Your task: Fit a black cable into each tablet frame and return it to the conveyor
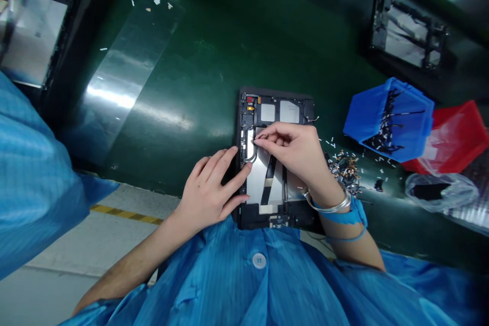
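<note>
An opened tablet lies in front of me, showing silver panels, black flat cables and small boards inside its dark frame. My left hand rests at its left side with fingers spread; one fingertip touches the inner left part, near the lower bend of a thin dark cable. Thumb and fingertips of my right hand pinch together at the upper end of this cable, above the silver panel. The exact grip point is partly hidden by the fingers. A metal bangle and a blue wrist strap circle my right wrist.
To the right stand a blue bin with black cables, a red bin and a clear plastic bag. Small loose parts lie piled nearby. Another opened device sits back right; a co-worker's blue sleeve is at left.
</note>
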Motion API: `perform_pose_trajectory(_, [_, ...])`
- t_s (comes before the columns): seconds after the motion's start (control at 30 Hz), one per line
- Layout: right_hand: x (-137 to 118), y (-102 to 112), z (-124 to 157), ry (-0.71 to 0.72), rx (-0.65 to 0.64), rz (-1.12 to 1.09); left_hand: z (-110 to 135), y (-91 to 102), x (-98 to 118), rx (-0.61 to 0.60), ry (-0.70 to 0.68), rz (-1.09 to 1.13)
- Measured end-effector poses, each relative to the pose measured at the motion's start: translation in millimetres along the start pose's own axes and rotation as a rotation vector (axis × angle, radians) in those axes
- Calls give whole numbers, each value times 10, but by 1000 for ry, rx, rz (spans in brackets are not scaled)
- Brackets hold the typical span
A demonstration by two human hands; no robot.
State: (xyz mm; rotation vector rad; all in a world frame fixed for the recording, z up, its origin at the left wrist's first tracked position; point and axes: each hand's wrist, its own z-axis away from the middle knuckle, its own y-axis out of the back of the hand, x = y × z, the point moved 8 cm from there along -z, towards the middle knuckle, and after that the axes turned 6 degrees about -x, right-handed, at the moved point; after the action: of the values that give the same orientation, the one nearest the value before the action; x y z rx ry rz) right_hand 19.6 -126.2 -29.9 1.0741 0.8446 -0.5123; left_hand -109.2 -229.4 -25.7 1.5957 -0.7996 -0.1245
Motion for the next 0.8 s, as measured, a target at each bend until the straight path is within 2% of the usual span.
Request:
perform_pose_trajectory(0.2, [-72, -13, 5, 48, -6, 126, 1, -10, -20, -3, 19, 16])
perform_pose_trajectory(0.3, [-203, 46, 120, 127, 88, 384, 4, -14, -23, -3, 20, 14])
perform_pose_trajectory(0.4, [-391, 55, 349, 271, 206, 719, 6, -8, -17, 4, 15, 1])
perform_pose_trajectory(0.5, [-447, -110, 499, 414, 131, 921, 3, -1, 4, 16, -2, -34])
perform_pose_trajectory(0.57, [-403, -188, 488, 425, 82, 959, -2, -3, 13, 21, -11, -55])
perform_pose_trajectory(0.67, [-354, -195, 393, 382, 89, 954, -7, -7, 1, 22, -18, -52])
perform_pose_trajectory(0.8, [-363, -42, 490, 336, 163, 946, 40, 32, -19, 15, -8, 20])
